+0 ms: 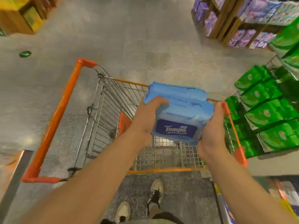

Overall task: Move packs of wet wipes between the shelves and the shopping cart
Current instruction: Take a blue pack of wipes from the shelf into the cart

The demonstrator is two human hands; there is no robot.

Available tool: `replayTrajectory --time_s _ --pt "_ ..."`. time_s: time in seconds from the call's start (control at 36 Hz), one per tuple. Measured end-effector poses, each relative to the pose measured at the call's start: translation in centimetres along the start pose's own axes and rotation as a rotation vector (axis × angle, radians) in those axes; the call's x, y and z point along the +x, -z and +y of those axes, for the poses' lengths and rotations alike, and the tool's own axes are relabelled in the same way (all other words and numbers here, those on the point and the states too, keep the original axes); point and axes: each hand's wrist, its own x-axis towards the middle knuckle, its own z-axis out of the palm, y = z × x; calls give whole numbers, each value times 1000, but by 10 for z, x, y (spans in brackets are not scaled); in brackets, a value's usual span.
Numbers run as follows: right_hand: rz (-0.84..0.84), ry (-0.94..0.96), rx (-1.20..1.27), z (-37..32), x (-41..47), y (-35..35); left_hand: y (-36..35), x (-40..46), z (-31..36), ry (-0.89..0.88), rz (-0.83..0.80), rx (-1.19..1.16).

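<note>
Blue Tempo wet-wipe bundle (178,110) sits clasped between curled fingers of the left hand (145,117) and right hand (212,128), above the orange-rimmed shopping cart (53,120); lowering it level before letting go seems wisest.

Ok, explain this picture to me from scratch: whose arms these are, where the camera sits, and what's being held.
There is no machine here. The one picture comes from a camera worn on a person's head, looking forward and down. The left hand and right hand together hold a blue bundle of wet wipes, one hand at each side, over an orange-framed wire cart. The cart's basket looks empty where it shows. Green packs fill the shelf on the right, purple packs farther off. The person's shoes stand on the grey floor.
</note>
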Motion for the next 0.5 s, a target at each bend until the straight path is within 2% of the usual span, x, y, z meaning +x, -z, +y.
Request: replayTrajectory --time_s 0.28,0.5 --pt "-39 -107 -78 27 94 12 -5 83 -37 67 112 -22" --pt "-55 -173 -103 80 151 17 19 140 -84 90 148 -63"
